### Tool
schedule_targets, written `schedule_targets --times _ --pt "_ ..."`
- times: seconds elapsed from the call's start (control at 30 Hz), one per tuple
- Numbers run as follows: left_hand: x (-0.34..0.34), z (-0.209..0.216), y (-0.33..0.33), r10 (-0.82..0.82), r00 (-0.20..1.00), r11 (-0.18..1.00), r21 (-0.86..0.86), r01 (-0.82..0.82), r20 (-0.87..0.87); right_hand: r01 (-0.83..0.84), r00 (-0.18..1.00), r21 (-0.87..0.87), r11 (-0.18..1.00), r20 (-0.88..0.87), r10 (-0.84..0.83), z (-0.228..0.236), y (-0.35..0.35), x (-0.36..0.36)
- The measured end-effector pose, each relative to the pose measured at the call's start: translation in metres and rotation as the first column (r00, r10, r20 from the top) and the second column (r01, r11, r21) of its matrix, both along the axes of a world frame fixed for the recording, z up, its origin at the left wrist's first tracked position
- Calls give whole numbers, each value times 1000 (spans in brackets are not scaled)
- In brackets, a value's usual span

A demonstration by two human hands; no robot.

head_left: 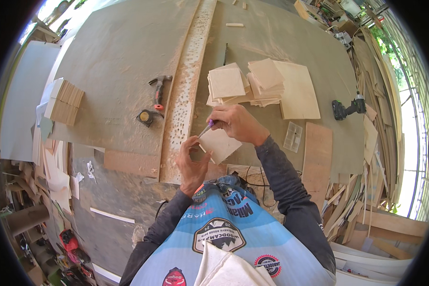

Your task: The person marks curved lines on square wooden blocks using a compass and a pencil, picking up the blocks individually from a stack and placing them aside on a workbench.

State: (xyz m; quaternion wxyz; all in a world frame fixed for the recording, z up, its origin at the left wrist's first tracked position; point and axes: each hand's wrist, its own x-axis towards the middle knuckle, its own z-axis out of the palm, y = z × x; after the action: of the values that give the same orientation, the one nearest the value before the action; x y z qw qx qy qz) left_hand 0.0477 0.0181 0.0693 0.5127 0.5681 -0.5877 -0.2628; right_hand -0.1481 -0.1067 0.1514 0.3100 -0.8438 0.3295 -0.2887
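A square piece of thin pale wood (pixel 221 144) lies at the table's near edge, in front of me. My left hand (pixel 193 164) pinches a short, narrow pale strip (pixel 207 154) along that square's left edge, thumb at one end and fingertips at the other. Over the square's far left corner, my right hand (pixel 239 124) grips a slim pointed tool with a purple part (pixel 211 123); its exact kind is partly hidden by the fingers. The tool's tip points down toward my left fingertips. Just beyond are stacked pale wooden squares (pixel 226 82).
Left of a sawdust-covered perforated strip (pixel 187 71) lie a hammer (pixel 159 93) and a tape measure (pixel 147 117). Another stack of squares (pixel 66 102) stands at far left. To the right are a clear compartment box (pixel 293 137), a reddish board (pixel 317 152) and a cordless drill (pixel 348 107).
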Motion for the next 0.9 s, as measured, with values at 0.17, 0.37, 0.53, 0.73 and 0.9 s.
schedule_targets --times 0.17,0.37,0.53,0.73,0.9 --pt "0 1 0 2 1000 1000 -20 -2 15 -141 989 28 990 -30 142 4 -25 7" --pt "-1 2 3 -56 997 997 61 53 57 -9 1000 -44 999 -8 9 22 -12 -5" --pt "-3 27 -2 -203 926 978 118 174 320 326 934 40 945 140 -328 33 37 -42" --pt "6 47 -39 -258 912 966 84 244 318 632 675 239 737 298 -675 2 110 -90" --pt "0 78 -125 -270 885 947 -60 315 379 724 466 357 590 379 -800 -24 149 -105"
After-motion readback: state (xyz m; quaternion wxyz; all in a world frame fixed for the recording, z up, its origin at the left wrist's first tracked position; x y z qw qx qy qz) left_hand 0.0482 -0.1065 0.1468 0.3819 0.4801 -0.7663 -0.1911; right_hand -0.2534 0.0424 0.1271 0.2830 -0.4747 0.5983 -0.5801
